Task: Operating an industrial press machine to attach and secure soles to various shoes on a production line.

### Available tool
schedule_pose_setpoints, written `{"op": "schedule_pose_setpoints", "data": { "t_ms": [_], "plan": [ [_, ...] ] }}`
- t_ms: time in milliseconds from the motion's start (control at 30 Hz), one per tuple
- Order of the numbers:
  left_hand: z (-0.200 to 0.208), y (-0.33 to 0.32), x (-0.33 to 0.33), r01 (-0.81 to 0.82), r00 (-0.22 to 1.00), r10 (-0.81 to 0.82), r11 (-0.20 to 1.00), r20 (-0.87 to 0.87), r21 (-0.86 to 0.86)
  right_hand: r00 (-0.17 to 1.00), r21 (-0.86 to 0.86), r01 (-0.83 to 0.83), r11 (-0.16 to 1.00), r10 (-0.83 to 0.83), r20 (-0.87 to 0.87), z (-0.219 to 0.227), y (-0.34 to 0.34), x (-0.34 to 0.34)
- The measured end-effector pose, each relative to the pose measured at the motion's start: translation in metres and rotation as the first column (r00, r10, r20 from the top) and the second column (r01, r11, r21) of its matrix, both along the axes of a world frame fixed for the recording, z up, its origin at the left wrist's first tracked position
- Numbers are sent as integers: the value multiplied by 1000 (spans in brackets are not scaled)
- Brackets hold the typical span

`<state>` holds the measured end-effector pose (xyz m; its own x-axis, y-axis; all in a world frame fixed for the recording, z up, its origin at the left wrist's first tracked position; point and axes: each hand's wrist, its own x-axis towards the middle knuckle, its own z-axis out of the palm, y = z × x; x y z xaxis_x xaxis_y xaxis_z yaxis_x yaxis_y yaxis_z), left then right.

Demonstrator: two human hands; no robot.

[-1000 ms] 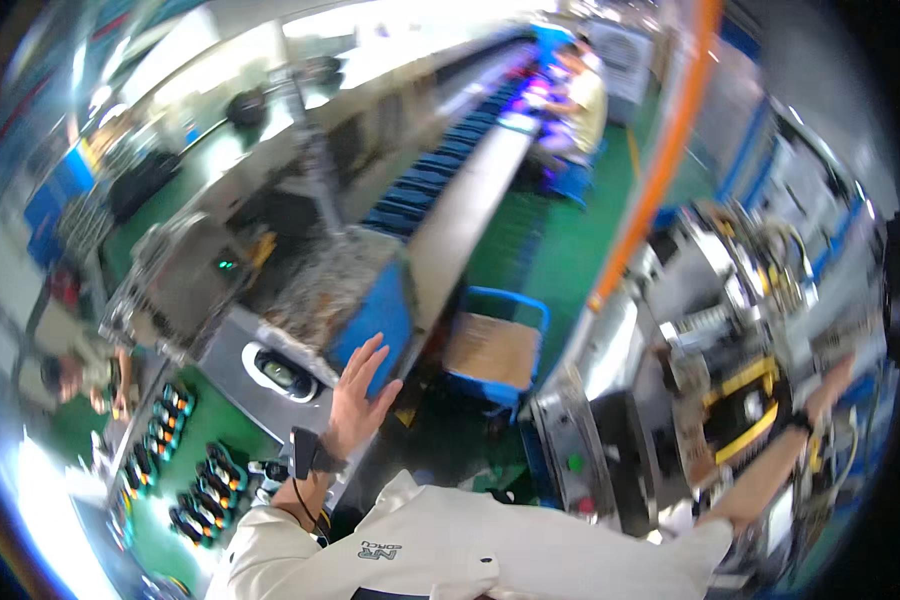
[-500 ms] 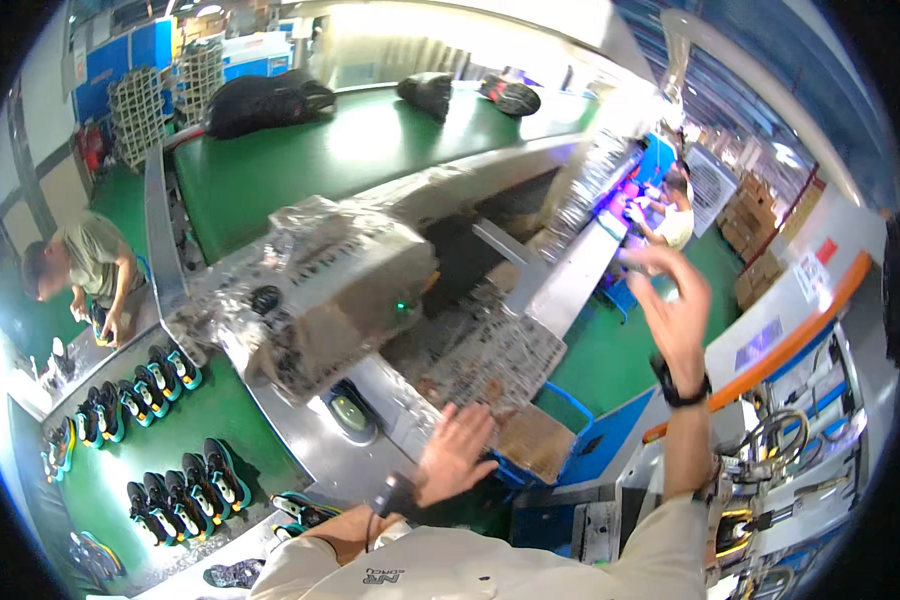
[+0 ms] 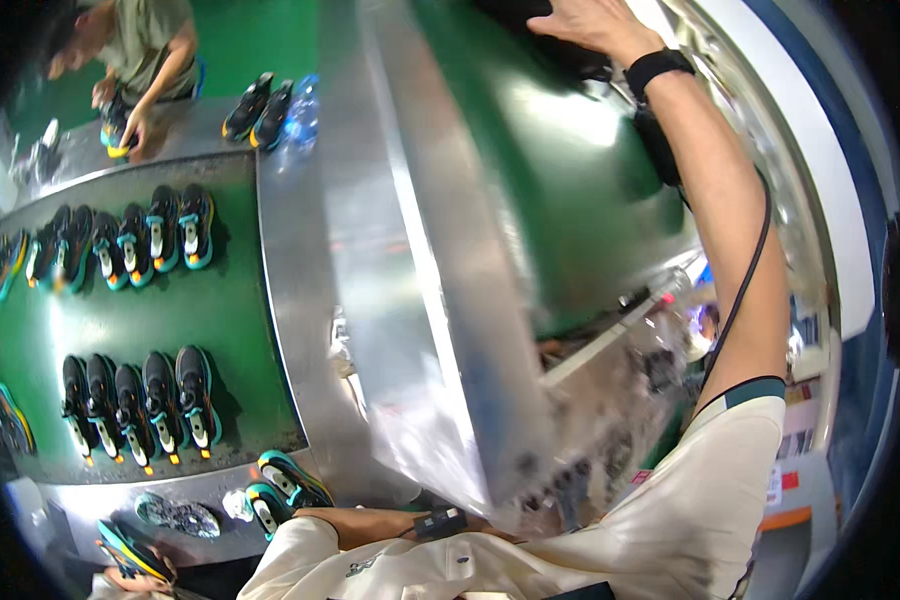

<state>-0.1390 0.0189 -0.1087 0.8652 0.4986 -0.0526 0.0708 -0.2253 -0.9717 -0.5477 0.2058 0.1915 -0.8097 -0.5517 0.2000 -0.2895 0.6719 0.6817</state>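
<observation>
My right hand [image 3: 595,25] reaches to the far edge of the view, beside dark objects [image 3: 560,55] on a green conveyor belt [image 3: 580,190]. Its visible fingers are stretched out; part of the hand is cut off by the picture's edge, and I see nothing held in it. My left forearm [image 3: 370,524] lies low across my front with a dark band at the wrist. Little of the left hand shows past the band, and its fingers are hidden. Near that forearm stand black sneakers with teal soles [image 3: 288,485].
Two rows of black and teal sneakers [image 3: 140,405] stand on a green belt at left. Across it, a person [image 3: 155,60] handles a shoe. Sneakers [image 3: 258,112] and a clear bottle [image 3: 302,115] sit on the metal ledge. A plastic-covered machine [image 3: 570,450] is close in front, blurred.
My view has swung left, bringing the sneaker rows closer to the middle. My right arm has stretched far forward over the belt. My left hand has drawn in low and is now mostly hidden.
</observation>
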Motion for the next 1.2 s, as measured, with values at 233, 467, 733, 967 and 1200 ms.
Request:
{"op": "schedule_pose_setpoints", "data": {
  "t_ms": [233, 467, 733, 967, 1200],
  "plan": [
    [-67, 3, 53, 171, 415, 264, 917, 871, -359, 987, 115, 163, 980, -163, -8, -15, 5, -47],
    [-102, 8, 82, 111, 427, 164, 967, 890, -231, 984, 186, 109, 977, -79, -160, -9, 35, -2],
    [-45, -4, 51, 768, -90, 450, 599, 888, -226, 777, -529, 145, 836, -427, -463, 165, 28, 189],
    [52, -3, 30, 708, -410, 908, 259, 84, 657, 761, -778, -289, 558, -359, -540, 226, -11, 457],
    [150, 30, 151, 517, 357, 933, -152, -51, 842, 622, -977, -57, 204, -758, -195, 103, -60, 716]
  ]
}}
